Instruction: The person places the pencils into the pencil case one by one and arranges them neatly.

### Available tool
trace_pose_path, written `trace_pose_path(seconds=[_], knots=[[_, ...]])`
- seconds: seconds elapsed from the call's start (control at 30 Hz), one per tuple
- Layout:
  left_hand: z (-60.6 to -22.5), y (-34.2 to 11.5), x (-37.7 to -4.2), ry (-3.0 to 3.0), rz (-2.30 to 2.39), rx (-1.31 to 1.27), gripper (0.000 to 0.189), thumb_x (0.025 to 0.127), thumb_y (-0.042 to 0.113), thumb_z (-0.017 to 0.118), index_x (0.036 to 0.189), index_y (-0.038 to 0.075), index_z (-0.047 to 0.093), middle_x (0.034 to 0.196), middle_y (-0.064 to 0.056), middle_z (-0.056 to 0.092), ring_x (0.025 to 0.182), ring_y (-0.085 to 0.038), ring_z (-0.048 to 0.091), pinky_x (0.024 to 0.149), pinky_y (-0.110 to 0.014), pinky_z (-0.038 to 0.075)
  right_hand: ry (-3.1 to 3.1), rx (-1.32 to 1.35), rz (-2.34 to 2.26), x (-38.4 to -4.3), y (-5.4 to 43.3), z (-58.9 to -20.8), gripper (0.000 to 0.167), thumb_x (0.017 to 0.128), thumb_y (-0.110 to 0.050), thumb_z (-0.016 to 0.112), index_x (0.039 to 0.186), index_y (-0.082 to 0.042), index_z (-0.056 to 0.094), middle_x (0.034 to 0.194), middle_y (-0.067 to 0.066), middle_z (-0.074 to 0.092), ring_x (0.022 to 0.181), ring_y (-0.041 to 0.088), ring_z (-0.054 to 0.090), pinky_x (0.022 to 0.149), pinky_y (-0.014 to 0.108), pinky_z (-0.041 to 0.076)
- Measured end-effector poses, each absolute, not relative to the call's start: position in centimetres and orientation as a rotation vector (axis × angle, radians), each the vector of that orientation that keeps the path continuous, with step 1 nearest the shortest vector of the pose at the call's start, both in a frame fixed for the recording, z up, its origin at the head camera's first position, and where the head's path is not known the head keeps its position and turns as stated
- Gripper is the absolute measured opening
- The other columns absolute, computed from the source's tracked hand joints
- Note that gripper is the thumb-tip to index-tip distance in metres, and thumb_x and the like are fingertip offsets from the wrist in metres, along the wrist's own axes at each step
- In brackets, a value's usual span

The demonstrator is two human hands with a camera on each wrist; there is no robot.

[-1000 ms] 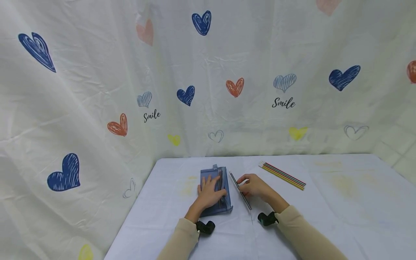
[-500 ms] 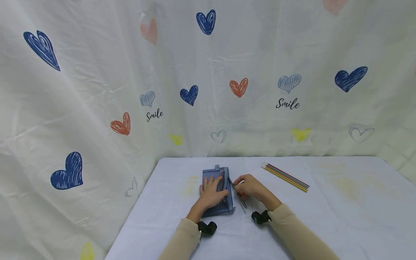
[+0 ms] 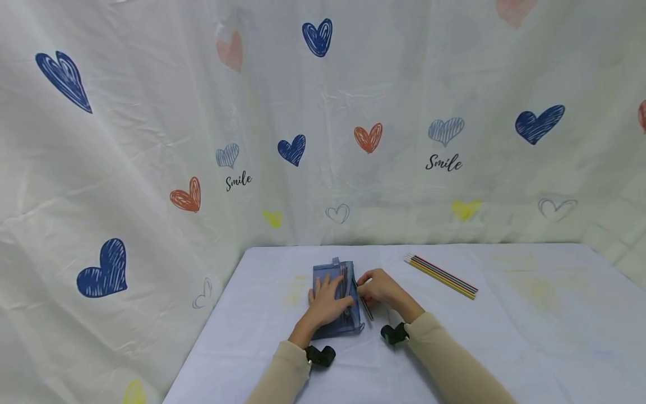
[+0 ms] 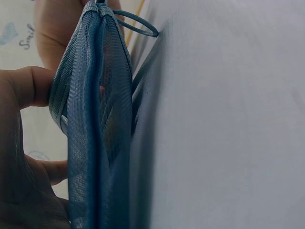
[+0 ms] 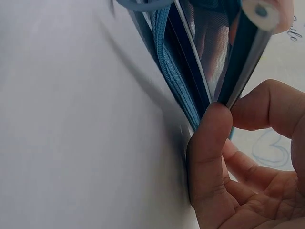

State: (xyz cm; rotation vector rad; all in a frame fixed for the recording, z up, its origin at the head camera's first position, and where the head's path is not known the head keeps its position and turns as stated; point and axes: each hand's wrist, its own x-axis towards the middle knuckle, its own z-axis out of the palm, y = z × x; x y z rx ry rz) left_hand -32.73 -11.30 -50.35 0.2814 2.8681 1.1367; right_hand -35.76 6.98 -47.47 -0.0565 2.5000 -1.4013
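Note:
A blue mesh pencil case (image 3: 334,330) with a zip lies flat on the table, several slim things inside it. The left hand (image 3: 325,306) rests on top, its fingers spread; in the left wrist view the case (image 4: 114,119) appears edge-on beside the thumb (image 4: 33,86). At the case's right edge, the right hand (image 3: 379,287) pinches dark pencils (image 3: 367,310) with silvery stripes between thumb and index finger. Close up in the right wrist view, one pencil (image 5: 242,57) shows its white end. The pencils lie along the zip side; whether their far tips are inside is hidden.
Several coloured pencils (image 3: 441,276) lie side by side at the back right of the white-covered table (image 3: 530,336). A white curtain (image 3: 393,84) printed with hearts hangs behind. Each wrist carries a small black camera (image 3: 321,356).
The right hand has moved left with the dark pencils, from a gap beside the case up to its right edge. The left hand stays on the case.

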Motion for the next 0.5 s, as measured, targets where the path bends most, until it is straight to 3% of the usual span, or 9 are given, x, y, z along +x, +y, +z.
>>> trace_pose_path(seconds=[0.5], knots=[[-50.5,-11.2,-32.8,2.872,1.144,0.275,0.081,0.083,0.049,0.062,0.155,0.017,0.044,0.168,-0.023,0.022,0.158,-0.05,0.001,0.119,-0.075,0.002,2.487,-0.071,-1.426,-35.9,5.8,-47.5,0.026,0.083,-0.002,0.065,0.109,0.003,0.067,0.091,0.012,0.065,0.071,0.019,0.064,0.061,0.031,0.059]])
